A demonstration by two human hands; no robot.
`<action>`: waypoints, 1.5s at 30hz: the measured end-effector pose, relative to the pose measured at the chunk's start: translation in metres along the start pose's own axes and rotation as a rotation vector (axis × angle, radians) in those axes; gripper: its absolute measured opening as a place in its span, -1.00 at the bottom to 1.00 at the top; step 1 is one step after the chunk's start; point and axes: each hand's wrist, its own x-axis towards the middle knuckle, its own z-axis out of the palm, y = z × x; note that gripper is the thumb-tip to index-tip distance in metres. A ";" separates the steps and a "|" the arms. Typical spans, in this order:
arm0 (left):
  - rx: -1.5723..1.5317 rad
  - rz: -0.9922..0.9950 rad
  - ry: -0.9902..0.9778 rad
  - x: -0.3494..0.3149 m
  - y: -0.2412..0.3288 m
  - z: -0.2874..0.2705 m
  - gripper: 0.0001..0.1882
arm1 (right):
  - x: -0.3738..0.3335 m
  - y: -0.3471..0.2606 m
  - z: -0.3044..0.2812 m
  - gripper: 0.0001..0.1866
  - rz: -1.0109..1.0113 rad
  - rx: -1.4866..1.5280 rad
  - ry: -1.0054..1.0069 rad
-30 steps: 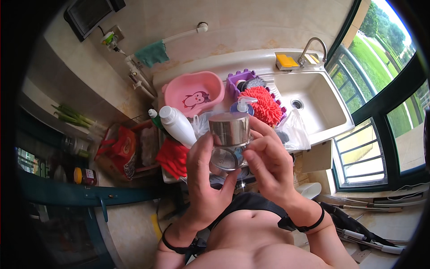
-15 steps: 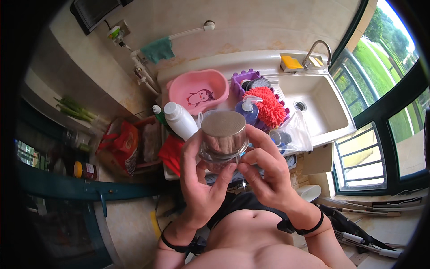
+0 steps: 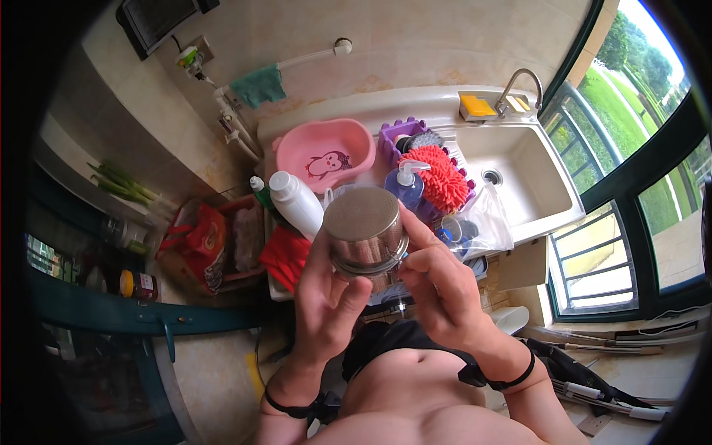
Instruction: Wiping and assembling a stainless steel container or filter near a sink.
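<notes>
- a round metal container [image 3: 363, 222] is held up between both hands, in line with the front edge of the counter [image 3: 419, 99] as the head camera sees it; its flat, dull top faces the camera.
- below its bright rim, the lower part is mostly hidden by fingers.
- the left hand [image 3: 324, 297] is curled around the container's left side, its thumb low at the near side; the grip is open only as wide as the container.
- the right hand [image 3: 439, 285] has hold of the right side, index finger and thumb bent close together near the rim; whether those two tips meet cannot be told.
- toward the counter's left end stands a pink basin [image 3: 297, 144] with a penguin print, near the back edge.
- in front of it, a white bottle [image 3: 298, 205] leans beside a green bottle [image 3: 260, 194], with a red cloth [image 3: 284, 259] at the front left corner.
- a purple basket [image 3: 389, 141] sits just left of the sink [image 3: 523, 189], a red shaggy mitt [image 3: 436, 178] over it and a blue pump bottle [image 3: 404, 191] just in front.
- a clear plastic bag [image 3: 491, 226] lies at the sink's front left corner.
- a yellow sponge [image 3: 475, 105] rests at the back edge, near the tap [image 3: 528, 73].
</notes>
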 end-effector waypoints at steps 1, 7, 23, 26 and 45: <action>-0.128 -0.035 -0.007 0.000 0.002 0.001 -0.22 | -0.001 0.003 -0.001 -0.85 -0.018 0.004 0.007; 0.051 0.072 -0.006 0.001 -0.006 -0.003 -0.25 | -0.002 -0.003 0.002 -0.87 -0.022 -0.004 -0.032; -0.266 -0.104 0.103 0.005 -0.006 0.008 -0.45 | -0.009 -0.008 0.007 -0.93 0.103 0.072 0.066; -0.233 -0.101 0.083 0.008 -0.002 0.012 -0.49 | -0.009 -0.008 0.003 -0.94 0.098 0.050 0.075; -0.376 -0.162 0.102 0.006 0.005 0.018 -0.57 | -0.008 -0.009 0.001 -0.85 0.045 -0.037 0.157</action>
